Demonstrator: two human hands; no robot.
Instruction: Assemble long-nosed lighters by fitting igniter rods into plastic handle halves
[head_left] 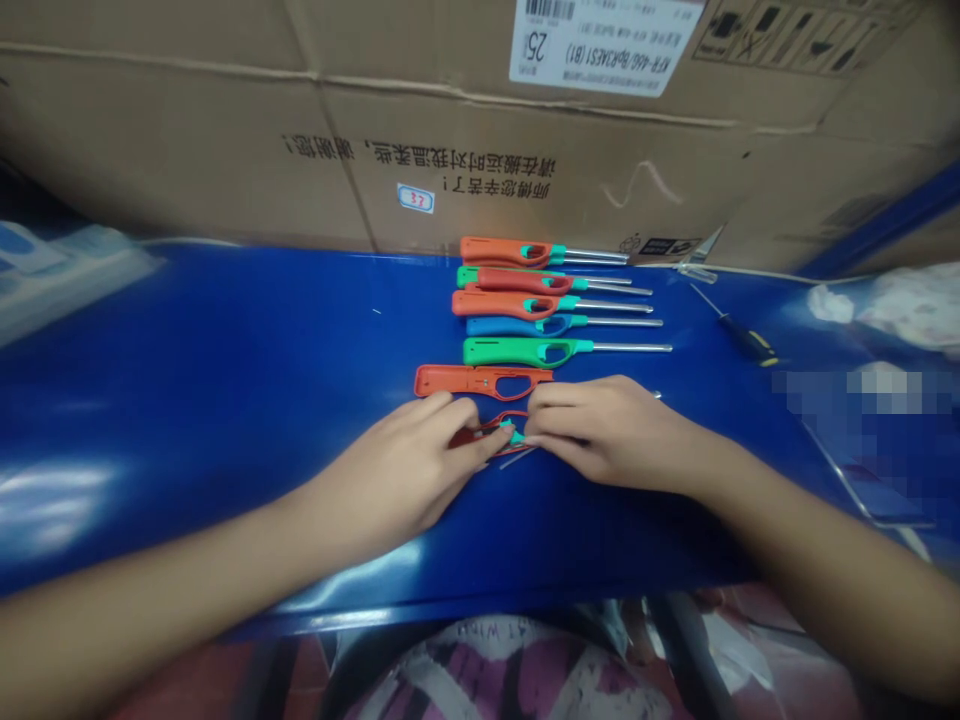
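Low over the blue table, my left hand grips an open orange lighter shell, fingers curled round its handle end. The left index finger presses at a teal trigger inside the shell. My right hand is closed at the front end of the same shell, thumb and fingers pinched beside the trigger. What lies beneath the right fingers is hidden. Just beyond both hands lies another orange shell half, its front end covered by the right hand. A thin clear strip shows below the held shell.
Several long-nosed lighters, including a green one and a blue one, lie in a row behind. A screwdriver lies to the right. A large cardboard box walls the back of the table. White packaging sits far left.
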